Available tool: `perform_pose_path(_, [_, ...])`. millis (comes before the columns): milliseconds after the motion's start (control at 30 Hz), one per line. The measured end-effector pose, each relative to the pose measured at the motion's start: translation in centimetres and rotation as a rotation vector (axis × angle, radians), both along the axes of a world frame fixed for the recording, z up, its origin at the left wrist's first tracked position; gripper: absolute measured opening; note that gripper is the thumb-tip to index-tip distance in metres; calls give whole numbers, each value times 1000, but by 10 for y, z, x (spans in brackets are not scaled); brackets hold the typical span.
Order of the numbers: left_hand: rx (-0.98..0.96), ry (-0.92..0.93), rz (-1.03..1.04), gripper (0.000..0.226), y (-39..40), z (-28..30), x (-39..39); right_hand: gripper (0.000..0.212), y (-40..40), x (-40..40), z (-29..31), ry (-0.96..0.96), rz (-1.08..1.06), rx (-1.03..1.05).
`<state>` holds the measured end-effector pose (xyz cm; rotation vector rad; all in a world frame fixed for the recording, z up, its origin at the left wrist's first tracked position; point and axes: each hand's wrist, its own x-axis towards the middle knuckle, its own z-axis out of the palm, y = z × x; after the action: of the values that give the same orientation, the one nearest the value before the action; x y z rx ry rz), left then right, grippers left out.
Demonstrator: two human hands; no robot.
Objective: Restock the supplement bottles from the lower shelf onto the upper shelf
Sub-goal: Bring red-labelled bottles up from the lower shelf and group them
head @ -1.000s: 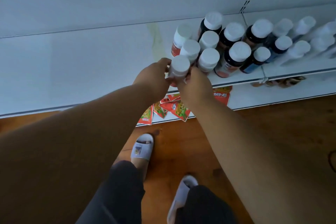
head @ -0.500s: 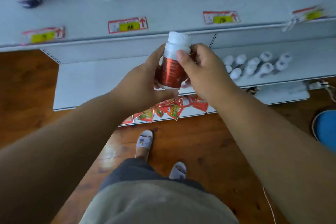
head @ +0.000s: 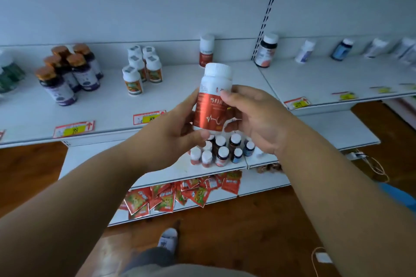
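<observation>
Both hands (head: 171,128) grip the upright red-labelled bottle (head: 213,96).

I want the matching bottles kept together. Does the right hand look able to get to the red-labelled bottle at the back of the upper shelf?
Probably not yet: the right hand and left hand both grip the held bottle. The path to the back bottle looks clear.

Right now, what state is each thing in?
Red-label bottle: capped, upright, held in front of the upper shelf.
Left hand: grips the bottle's lower side.
Right hand: grips its right side.
Matching bottle: upright at the shelf's back.
Lower-shelf bottles: capped, upright, clustered.
</observation>
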<state>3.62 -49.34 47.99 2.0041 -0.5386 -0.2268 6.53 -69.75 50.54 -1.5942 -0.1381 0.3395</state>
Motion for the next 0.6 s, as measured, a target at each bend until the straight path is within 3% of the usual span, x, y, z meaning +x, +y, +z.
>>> perform_pose_path(300, [175, -101, 140, 42, 8, 10, 80, 51, 27, 66, -1, -138, -207, -191])
perform_pose_path(433, [246, -82, 101, 43, -6, 2, 124, 51, 21, 94, -15, -148, -284, -300])
perform_pose_path(600, [316, -21, 94, 46, -38, -22, 174, 47, -2, 133, -24, -171, -297, -593])
